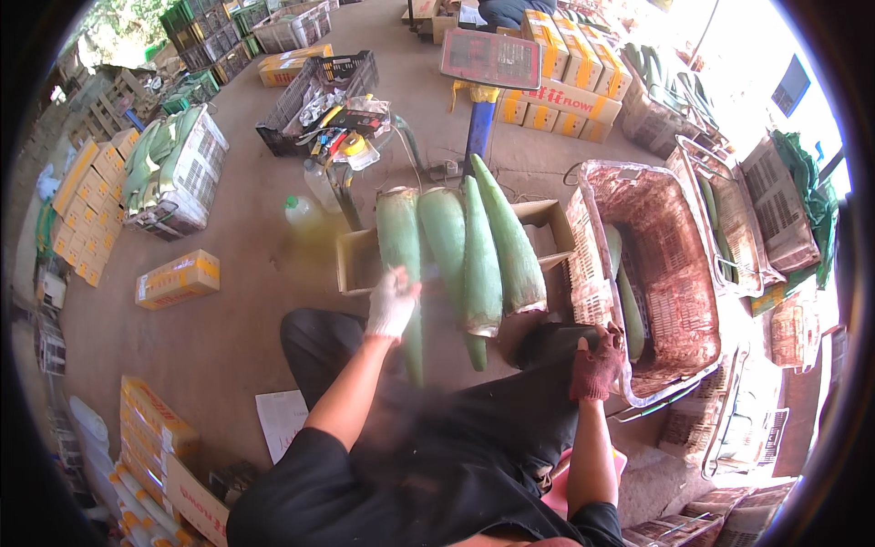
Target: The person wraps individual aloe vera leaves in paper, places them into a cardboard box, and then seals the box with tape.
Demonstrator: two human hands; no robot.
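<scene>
Several thick green aloe leaves (482,270) lie side by side across an open cardboard box (357,260), their cut ends pointing in different directions. Over the leftmost leaf (398,229) is my left hand (394,306) in a white knit glove, its fingers partly curled. Whether it grips that leaf or only touches it cannot be made out. My right hand (599,366), in a reddish-brown fingerless glove, has its fingers on the near left rim of a dirt-stained plastic crate (683,273). Inside that crate, a few aloe leaves (630,314) rest along the left wall.
A scale display (490,58) on a blue post rises beyond the leaves. Behind it are stacked taped cartons (557,102). A black crate (348,72) and tools (348,133) stand left of the post. Another leaf-filled crate (184,178) and a carton (178,279) are farther left.
</scene>
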